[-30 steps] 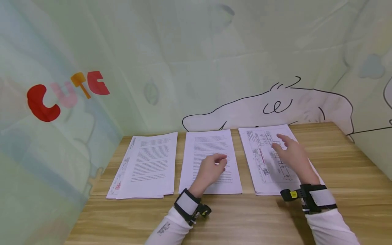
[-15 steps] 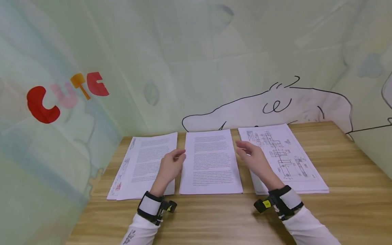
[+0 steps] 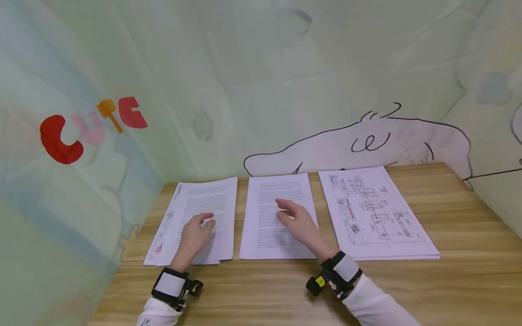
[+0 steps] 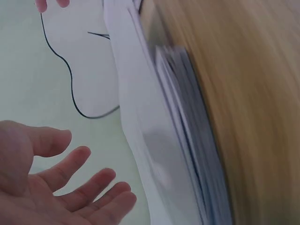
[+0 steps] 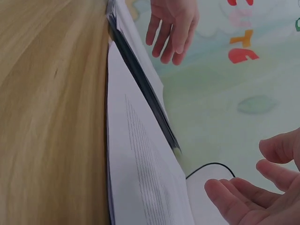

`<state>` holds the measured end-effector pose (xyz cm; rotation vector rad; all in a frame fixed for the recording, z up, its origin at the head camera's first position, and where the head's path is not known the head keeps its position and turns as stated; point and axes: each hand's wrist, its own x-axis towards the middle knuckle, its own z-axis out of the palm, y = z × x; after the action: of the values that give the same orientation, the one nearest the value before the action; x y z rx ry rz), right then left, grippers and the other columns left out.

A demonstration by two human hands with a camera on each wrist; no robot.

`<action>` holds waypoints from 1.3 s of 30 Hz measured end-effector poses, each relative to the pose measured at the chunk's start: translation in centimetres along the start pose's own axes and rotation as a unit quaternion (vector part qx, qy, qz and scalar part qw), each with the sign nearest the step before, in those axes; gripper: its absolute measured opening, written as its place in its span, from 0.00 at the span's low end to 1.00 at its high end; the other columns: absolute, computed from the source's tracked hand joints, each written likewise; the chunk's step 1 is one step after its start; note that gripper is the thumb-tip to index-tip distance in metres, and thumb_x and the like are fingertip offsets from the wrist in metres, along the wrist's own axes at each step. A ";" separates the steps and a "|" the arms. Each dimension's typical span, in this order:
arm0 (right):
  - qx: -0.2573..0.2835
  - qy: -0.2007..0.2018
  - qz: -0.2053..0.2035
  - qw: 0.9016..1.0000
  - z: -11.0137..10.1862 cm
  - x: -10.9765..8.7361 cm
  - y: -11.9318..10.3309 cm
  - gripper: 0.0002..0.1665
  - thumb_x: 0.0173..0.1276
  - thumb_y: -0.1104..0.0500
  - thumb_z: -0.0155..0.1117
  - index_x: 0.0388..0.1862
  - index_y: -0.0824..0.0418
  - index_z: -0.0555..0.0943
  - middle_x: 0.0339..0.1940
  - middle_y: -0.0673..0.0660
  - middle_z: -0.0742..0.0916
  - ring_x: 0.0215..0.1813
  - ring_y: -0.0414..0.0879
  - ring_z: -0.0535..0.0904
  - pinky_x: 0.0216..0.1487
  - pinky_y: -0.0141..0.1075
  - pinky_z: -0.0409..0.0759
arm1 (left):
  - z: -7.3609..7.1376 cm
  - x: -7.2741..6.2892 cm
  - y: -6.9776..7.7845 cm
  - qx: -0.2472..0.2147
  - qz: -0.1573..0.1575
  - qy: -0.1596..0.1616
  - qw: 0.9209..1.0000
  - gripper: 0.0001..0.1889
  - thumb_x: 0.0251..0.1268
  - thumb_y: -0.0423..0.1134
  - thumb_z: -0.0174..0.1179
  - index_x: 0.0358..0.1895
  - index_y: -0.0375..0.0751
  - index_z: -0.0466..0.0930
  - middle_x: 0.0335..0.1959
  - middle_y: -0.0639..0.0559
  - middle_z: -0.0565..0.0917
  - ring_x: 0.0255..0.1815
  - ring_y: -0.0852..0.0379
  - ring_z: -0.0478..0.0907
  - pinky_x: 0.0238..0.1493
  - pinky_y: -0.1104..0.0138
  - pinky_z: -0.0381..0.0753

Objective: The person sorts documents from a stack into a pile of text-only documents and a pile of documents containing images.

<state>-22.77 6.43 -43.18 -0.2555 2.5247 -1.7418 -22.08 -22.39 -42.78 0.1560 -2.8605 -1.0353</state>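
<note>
Three stacks of paper lie in a row on the wooden table. Over the left stack [image 3: 204, 194], which bears printed text, my left hand [image 3: 195, 235] hovers with relaxed, slightly bent fingers. Its fingers [image 4: 75, 187] are spread and hold nothing in the left wrist view. My right hand [image 3: 299, 224] is above the middle stack [image 3: 261, 226] of printed text, thumb and fingers apart. In the right wrist view that right hand [image 5: 262, 187] is likewise without anything in it. The right stack [image 3: 367, 217] carries a technical drawing on its top sheet; no hand is near it.
A wooden table [image 3: 261, 294] runs beneath the stacks. Behind it hangs a pale green cloth backdrop [image 3: 244, 90] with cartoon outlines and the word CUTE. Under the left stack's text sheet, a sheet with red marks [image 3: 159, 246] sticks out to the left.
Both hands have swept left: the left hand from the middle stack to the left one, the right hand from the right stack to the middle one. The stacks stay in place.
</note>
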 end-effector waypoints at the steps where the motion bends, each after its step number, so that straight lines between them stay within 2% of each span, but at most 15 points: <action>1: 0.001 -0.001 -0.006 1.000 0.6 0.1 -0.1 0.27 0.74 0.57 0.56 0.71 0.58 0.72 0.70 0.60 0.78 0.68 0.56 0.77 0.66 0.49 0.77 | -0.3 0.1 -0.4 0.008 -0.003 0.000 1.000 0.21 0.72 0.41 0.52 0.62 0.33 0.77 0.64 0.31 0.76 0.68 0.34 0.71 0.65 0.44 0.72; 3: 0.001 -0.003 -0.018 1.000 1.9 0.4 -0.4 0.27 0.73 0.58 0.57 0.70 0.59 0.72 0.70 0.61 0.78 0.68 0.57 0.76 0.67 0.51 0.75 | -0.9 0.4 -1.1 0.024 -0.006 0.001 1.000 0.22 0.72 0.41 0.51 0.63 0.32 0.76 0.65 0.29 0.74 0.70 0.33 0.69 0.67 0.43 0.70; 9: 0.008 -0.047 -0.007 0.999 5.6 1.7 -1.7 0.30 0.73 0.57 0.57 0.73 0.57 0.68 0.71 0.63 0.76 0.68 0.58 0.76 0.65 0.51 0.77 | -2.8 1.4 -2.8 0.049 -0.014 0.013 0.999 0.23 0.72 0.39 0.50 0.64 0.27 0.73 0.67 0.24 0.70 0.71 0.29 0.65 0.70 0.42 0.66; 15: 0.059 -0.092 0.022 0.994 8.7 2.6 -2.4 0.36 0.71 0.57 0.58 0.77 0.58 0.62 0.73 0.67 0.72 0.72 0.62 0.71 0.69 0.55 0.73 | -3.5 2.5 -4.4 0.079 -0.051 -0.038 0.995 0.30 0.71 0.41 0.48 0.69 0.21 0.62 0.74 0.16 0.49 0.75 0.20 0.48 0.75 0.38 0.54; 18: 0.085 -0.107 0.043 0.990 9.8 2.9 -2.7 0.39 0.70 0.55 0.59 0.78 0.56 0.60 0.76 0.67 0.68 0.75 0.63 0.66 0.72 0.56 0.68 | -3.6 2.7 -5.0 0.095 -0.059 -0.060 0.992 0.31 0.71 0.42 0.48 0.69 0.20 0.60 0.73 0.14 0.48 0.76 0.20 0.45 0.76 0.37 0.52; 20: 0.102 -0.113 0.056 0.987 10.4 2.9 -2.7 0.40 0.70 0.55 0.60 0.79 0.55 0.58 0.77 0.68 0.67 0.76 0.63 0.64 0.72 0.57 0.68 | -3.6 2.8 -5.3 0.096 -0.062 -0.066 0.991 0.32 0.71 0.42 0.49 0.69 0.19 0.60 0.72 0.14 0.50 0.76 0.20 0.46 0.76 0.37 0.52; 23: 0.151 -0.126 0.085 0.977 11.2 2.9 -2.7 0.43 0.71 0.55 0.59 0.80 0.54 0.54 0.78 0.67 0.65 0.78 0.62 0.61 0.72 0.57 0.68 | -3.4 2.9 -5.6 0.092 -0.070 -0.070 0.991 0.32 0.71 0.42 0.49 0.70 0.19 0.59 0.72 0.16 0.53 0.75 0.22 0.49 0.75 0.38 0.54; 28: 0.272 -0.137 0.133 0.943 12.2 3.1 -2.5 0.48 0.72 0.59 0.56 0.82 0.60 0.43 0.81 0.67 0.59 0.77 0.60 0.63 0.74 0.59 0.64 | -2.9 2.8 -5.4 0.075 -0.075 -0.074 0.992 0.33 0.70 0.41 0.49 0.71 0.20 0.57 0.71 0.18 0.58 0.74 0.24 0.54 0.75 0.40 0.57; 30: 0.294 -0.132 0.146 0.935 12.5 3.2 -2.5 0.49 0.72 0.61 0.55 0.82 0.62 0.40 0.81 0.66 0.58 0.76 0.59 0.65 0.75 0.57 0.63 | -2.8 2.8 -5.3 0.066 -0.072 -0.075 0.992 0.33 0.70 0.41 0.49 0.71 0.20 0.57 0.70 0.19 0.60 0.74 0.25 0.57 0.74 0.41 0.59; 32: 0.292 -0.124 0.153 0.936 12.7 3.3 -2.5 0.46 0.72 0.62 0.54 0.81 0.64 0.44 0.79 0.66 0.62 0.74 0.57 0.67 0.74 0.53 0.66 | -2.8 2.7 -5.1 0.061 -0.065 -0.076 0.993 0.33 0.70 0.41 0.49 0.70 0.19 0.58 0.69 0.18 0.62 0.73 0.25 0.59 0.73 0.41 0.61; 34: 0.281 -0.119 0.158 0.939 12.9 3.3 -2.5 0.40 0.72 0.64 0.52 0.80 0.66 0.51 0.74 0.65 0.71 0.70 0.55 0.72 0.68 0.47 0.72 | -2.7 2.5 -4.9 0.058 -0.064 -0.078 0.993 0.33 0.70 0.41 0.49 0.70 0.19 0.58 0.69 0.19 0.63 0.73 0.25 0.60 0.73 0.41 0.62; 37: 0.256 -0.106 0.167 0.946 13.0 3.3 -2.4 0.31 0.71 0.66 0.48 0.73 0.66 0.64 0.63 0.63 0.81 0.59 0.51 0.79 0.54 0.39 0.78 | -2.6 2.3 -4.4 0.057 -0.068 -0.086 0.992 0.33 0.70 0.42 0.49 0.71 0.21 0.58 0.70 0.20 0.63 0.73 0.26 0.60 0.73 0.41 0.62; 39: 0.247 -0.092 0.172 0.949 12.9 3.3 -2.3 0.29 0.70 0.68 0.47 0.71 0.67 0.67 0.56 0.62 0.83 0.52 0.49 0.81 0.45 0.35 0.78 | -2.5 2.1 -4.2 0.056 -0.076 -0.092 0.991 0.33 0.71 0.43 0.49 0.72 0.23 0.58 0.71 0.21 0.62 0.73 0.26 0.59 0.73 0.41 0.62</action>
<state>-23.88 -6.88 -45.52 0.0496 1.7931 -2.0053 -23.58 -27.42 -43.46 0.3080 -3.1177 -0.9605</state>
